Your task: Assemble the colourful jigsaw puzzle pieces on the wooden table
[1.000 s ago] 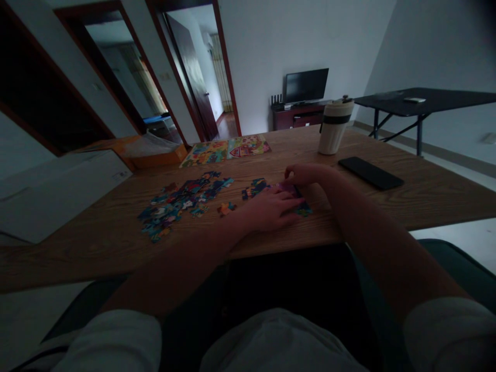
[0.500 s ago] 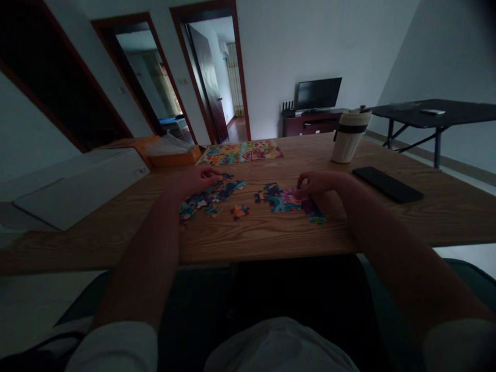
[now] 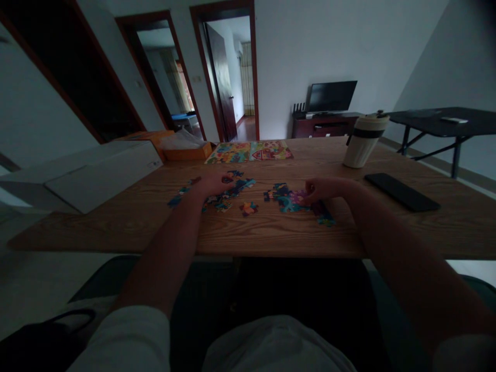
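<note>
Loose jigsaw puzzle pieces [image 3: 245, 184] lie in a dark, colourful heap left of centre on the wooden table. My left hand [image 3: 214, 184] rests over that heap with its fingers curled in; whatever is between them is hidden. Right of centre is a partly joined jigsaw puzzle [image 3: 287, 202] in teal, pink and purple. On its pink part, my right hand [image 3: 321, 190] has its thumb and fingers bent together, the tips touching the puzzle. A single orange puzzle piece [image 3: 248, 208] lies apart between the two groups.
Behind the pieces lies a bright picture sheet [image 3: 248, 152]. A white box [image 3: 104, 181] and an orange tray [image 3: 189, 153] with clear plastic stand at the left. At the right are a cream tumbler [image 3: 362, 144] and a flat black object [image 3: 401, 191].
The view has swung slightly left, so everything sits farther right in it. My left hand has shifted a little nearer over the heap; my right hand stays at the joined puzzle.
</note>
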`<state>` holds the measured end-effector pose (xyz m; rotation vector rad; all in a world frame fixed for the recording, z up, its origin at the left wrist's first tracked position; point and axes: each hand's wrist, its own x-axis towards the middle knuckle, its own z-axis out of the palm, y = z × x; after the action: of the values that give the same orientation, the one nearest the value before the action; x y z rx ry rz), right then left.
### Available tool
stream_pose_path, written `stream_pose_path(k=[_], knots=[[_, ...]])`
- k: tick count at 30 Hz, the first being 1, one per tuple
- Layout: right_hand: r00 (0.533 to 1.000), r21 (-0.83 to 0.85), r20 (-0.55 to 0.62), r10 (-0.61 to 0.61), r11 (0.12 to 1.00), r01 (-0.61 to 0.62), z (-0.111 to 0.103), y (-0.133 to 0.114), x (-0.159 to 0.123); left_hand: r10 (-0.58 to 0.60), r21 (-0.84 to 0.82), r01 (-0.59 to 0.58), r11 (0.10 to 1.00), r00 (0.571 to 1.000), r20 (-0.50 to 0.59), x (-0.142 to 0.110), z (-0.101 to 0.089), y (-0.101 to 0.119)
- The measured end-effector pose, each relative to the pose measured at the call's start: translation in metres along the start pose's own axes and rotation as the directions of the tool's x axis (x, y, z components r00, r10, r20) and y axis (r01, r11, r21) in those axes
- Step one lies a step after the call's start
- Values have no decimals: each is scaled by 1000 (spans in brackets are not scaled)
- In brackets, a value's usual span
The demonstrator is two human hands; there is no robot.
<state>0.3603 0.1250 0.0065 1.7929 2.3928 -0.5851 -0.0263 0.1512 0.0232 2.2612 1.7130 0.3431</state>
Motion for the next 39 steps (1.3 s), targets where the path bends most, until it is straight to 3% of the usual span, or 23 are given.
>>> stream_pose_path(k=[3,10,20,26,32,39], knots=[[1000,17,-4,5,1000,-5,0,2,1,9,66,-11,998,999,36,2,1,-4],[997,26,-68,29,999,-27,2,9,9,-14,60,15,998,999,-29,7,0,-15],[994,22,-102,40,999,-38,3,13,13,248,260,-231,938,968,-35,15,36,23],[994,76,-113,10,997,-1,2,17,16,177,365,-177,914,984,34,24,46,28],[972,128,-231,53,991,-23,2,27,22,248,370,-218,903,968,-35,23,43,24],[968,132,-249,14,991,20,3,31,25,252,307,-229,924,967,-36,23,46,23]])
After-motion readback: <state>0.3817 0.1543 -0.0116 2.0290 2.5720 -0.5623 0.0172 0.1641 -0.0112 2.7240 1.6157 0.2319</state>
